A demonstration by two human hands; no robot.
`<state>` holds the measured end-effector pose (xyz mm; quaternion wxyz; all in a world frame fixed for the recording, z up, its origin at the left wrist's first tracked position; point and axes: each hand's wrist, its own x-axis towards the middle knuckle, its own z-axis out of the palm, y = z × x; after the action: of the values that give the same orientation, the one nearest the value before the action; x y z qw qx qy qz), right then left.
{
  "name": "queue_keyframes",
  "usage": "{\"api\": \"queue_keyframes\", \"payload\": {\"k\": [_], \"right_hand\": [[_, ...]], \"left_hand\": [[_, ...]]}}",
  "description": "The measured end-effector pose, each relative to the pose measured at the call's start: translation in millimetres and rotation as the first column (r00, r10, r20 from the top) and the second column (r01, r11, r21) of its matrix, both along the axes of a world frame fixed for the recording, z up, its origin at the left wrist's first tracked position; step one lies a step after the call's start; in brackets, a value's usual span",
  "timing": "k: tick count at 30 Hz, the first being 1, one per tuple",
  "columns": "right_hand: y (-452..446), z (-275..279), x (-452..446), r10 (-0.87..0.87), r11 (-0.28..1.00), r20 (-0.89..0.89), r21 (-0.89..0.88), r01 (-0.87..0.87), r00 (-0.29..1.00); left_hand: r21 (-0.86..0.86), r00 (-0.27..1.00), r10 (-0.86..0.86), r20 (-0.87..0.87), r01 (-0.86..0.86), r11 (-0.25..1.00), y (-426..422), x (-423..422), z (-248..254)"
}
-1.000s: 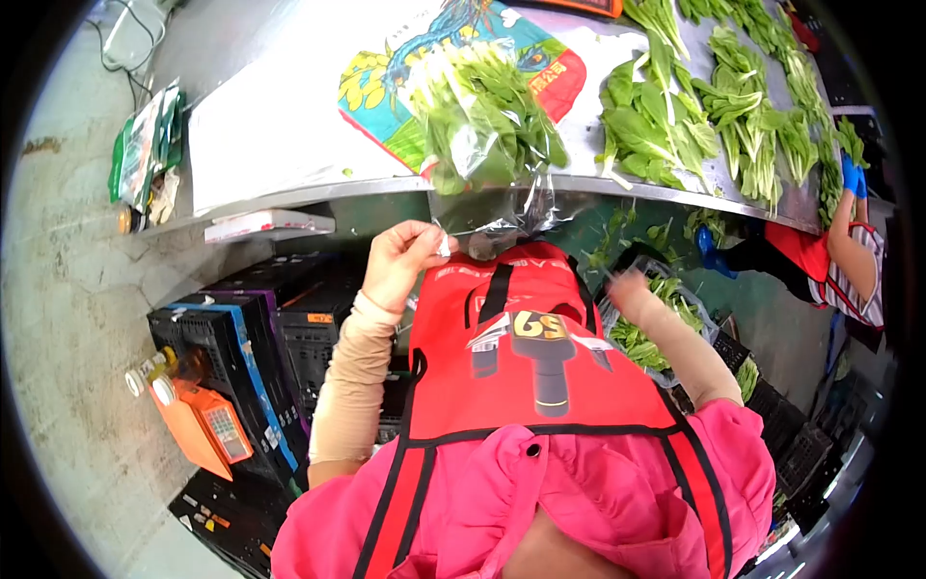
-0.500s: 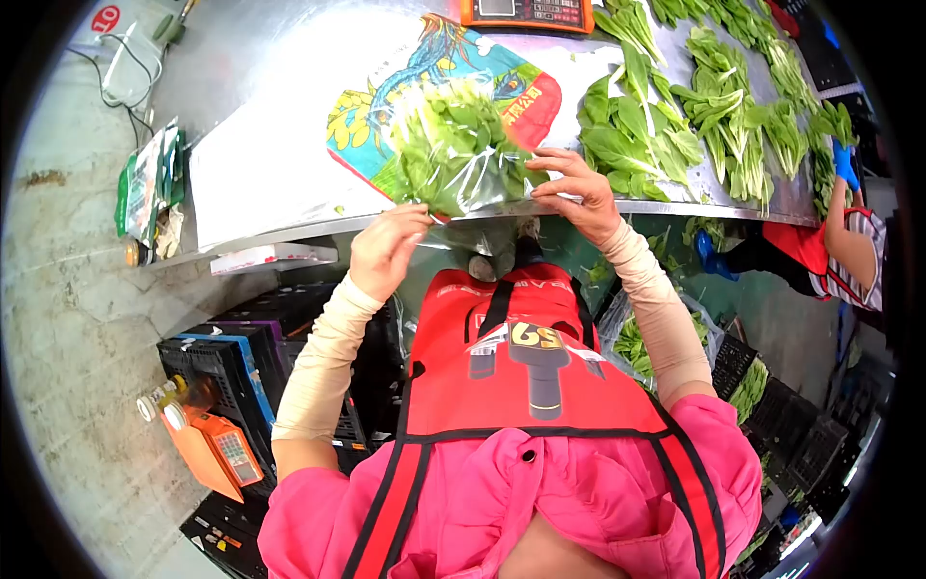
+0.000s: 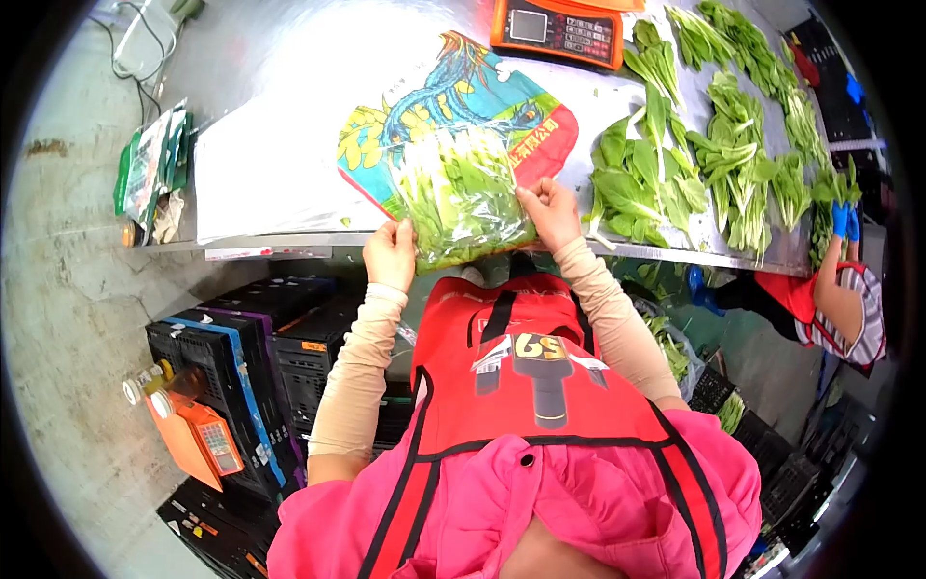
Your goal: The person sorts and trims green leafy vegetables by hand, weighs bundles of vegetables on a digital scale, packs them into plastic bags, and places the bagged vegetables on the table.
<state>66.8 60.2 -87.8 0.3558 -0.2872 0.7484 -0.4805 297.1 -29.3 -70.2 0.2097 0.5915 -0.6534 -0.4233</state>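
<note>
A clear plastic bag of leafy greens (image 3: 461,193) lies at the table's front edge, pale stalks toward the far side and leaves toward me. My left hand (image 3: 391,253) pinches its near left side. On the right side of the bag, the fingers of my right hand (image 3: 552,212) are closed on the plastic. Under the bag is a colourful printed sheet (image 3: 540,125) in blue, green and red. Loose bunches of leafy greens (image 3: 641,174) lie to the right of my right hand.
An orange scale (image 3: 559,31) stands at the back of the metal table (image 3: 289,236). Green packets (image 3: 154,174) hang at its left end. Black crates (image 3: 207,357) are stacked below left, with an orange device (image 3: 198,439). At right, a co-worker's blue-gloved hands (image 3: 845,222) are near greens.
The bag has come toward me and now lies flatter, with its stalks showing. Both hands have shifted lower and closer together, gripping the bag's sides. The view has moved slightly.
</note>
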Motion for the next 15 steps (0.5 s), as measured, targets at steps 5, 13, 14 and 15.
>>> {"api": "queue_keyframes", "payload": {"k": [5,13,14,15], "right_hand": [[-3.9,-23.1,-1.0,0.071,0.996,-0.143,-0.038,-0.077,0.987],[-34.0,20.9,-34.5,0.296,0.879,0.840,-0.053,-0.474,0.455],[-40.1,19.7,-36.2,0.347,0.885,0.902,-0.224,-0.409,0.256],[-47.4,26.1,-35.6,0.341,0.901,0.915,-0.252,-0.354,0.217]], "left_hand": [[-0.279,0.990,-0.026,0.141,0.065,0.958,-5.6,-3.9,-2.3],[0.780,0.959,-0.037,-0.281,0.251,0.573,-66.4,6.2,6.8],[0.768,0.959,-0.035,-0.282,0.247,0.591,-66.7,5.2,9.5],[0.782,0.869,0.152,-0.470,0.330,0.528,-66.3,1.9,13.3]]}}
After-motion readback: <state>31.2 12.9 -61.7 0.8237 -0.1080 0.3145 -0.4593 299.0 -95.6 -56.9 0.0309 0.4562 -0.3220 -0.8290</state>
